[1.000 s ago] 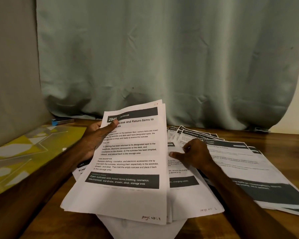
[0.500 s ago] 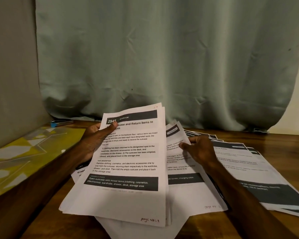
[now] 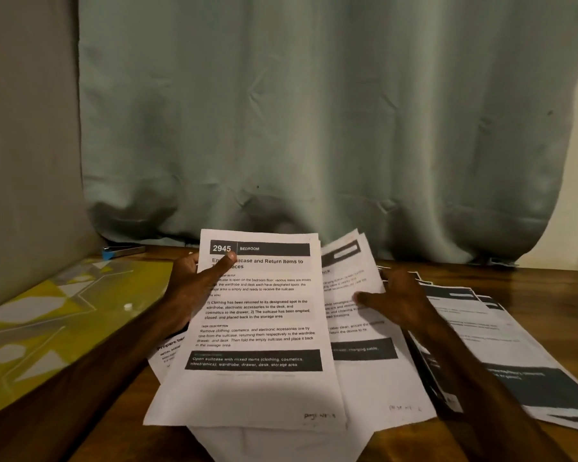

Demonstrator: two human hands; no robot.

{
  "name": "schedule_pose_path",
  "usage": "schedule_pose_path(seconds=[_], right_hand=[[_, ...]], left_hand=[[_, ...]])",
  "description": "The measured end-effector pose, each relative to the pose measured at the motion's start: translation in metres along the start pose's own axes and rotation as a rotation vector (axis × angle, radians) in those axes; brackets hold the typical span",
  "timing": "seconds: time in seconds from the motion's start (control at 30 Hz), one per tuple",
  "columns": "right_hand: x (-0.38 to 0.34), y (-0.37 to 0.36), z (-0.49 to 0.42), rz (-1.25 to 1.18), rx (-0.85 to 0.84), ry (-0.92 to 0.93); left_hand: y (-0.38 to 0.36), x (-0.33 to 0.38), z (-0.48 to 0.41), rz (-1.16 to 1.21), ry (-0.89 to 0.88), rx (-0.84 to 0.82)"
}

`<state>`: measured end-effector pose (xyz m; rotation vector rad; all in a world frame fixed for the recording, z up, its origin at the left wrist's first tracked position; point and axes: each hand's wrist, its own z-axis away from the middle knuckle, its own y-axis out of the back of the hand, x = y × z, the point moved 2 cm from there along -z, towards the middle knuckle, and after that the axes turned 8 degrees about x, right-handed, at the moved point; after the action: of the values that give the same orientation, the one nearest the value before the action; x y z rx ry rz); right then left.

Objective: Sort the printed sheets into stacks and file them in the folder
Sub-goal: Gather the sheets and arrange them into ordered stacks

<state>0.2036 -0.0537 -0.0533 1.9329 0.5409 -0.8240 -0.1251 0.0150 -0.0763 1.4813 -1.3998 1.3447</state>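
Note:
My left hand (image 3: 189, 295) grips a bundle of printed sheets (image 3: 257, 328) by its left edge, thumb across the front page headed "2945 BEDROOM". The bundle is tilted up off the wooden table (image 3: 548, 281). My right hand (image 3: 397, 305) pinches the right edge of a second printed sheet (image 3: 357, 328) just behind the bundle and lifts its top end. More printed sheets (image 3: 501, 338) lie fanned out flat on the table to the right. Another sheet (image 3: 167, 351) peeks out under my left wrist. No folder can be identified for sure.
A yellow patterned board (image 3: 47, 328) lies on the table at the left. A small blue and silver object (image 3: 121, 251) sits at the back left by the wall. A pale green curtain (image 3: 314, 128) hangs behind the table.
My right hand has raised the top of the second sheet from the fanned pile and shifted slightly right. The left hand's bundle has tipped a little more upright.

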Motion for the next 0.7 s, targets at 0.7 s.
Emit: schedule_pose_path(seconds=[0.7], right_hand=[[0.053, 0.038, -0.016, -1.119, 0.715, -0.527]], left_hand=[[-0.012, -0.002, 0.004, -0.161, -0.197, -0.060]])
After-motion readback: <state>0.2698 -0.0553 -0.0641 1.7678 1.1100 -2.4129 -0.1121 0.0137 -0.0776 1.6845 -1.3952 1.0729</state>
